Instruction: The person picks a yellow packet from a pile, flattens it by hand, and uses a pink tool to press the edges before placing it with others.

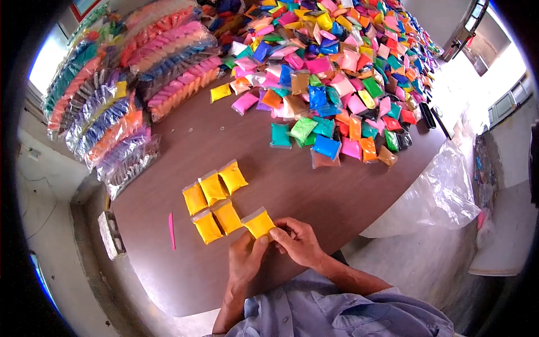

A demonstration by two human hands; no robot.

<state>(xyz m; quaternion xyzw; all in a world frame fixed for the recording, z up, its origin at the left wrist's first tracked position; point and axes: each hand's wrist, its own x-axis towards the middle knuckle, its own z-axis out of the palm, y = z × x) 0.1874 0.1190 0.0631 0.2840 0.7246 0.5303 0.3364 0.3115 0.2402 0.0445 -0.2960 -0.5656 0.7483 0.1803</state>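
Between my two hands, close to the table's near edge, is a small clear packet with yellow filling (259,223). My left hand (246,256) pinches its lower edge with the thumb on top. On its right side, my right hand (297,240) grips the corner between thumb and curled fingers. Just beyond lie several matching yellow packets in two rows; the nearest is a yellow packet (227,217), and another yellow packet (207,227) is left of it. A pink plastic knife-like tool (172,231) lies farther left.
A large heap of multicoloured packets (348,84) covers the far right of the brown table (168,281). Stacked clear bags of sorted packets (179,84) fill the far left. A lone yellow packet (220,92) lies between them. Clear plastic sheeting (426,194) hangs off the right edge.
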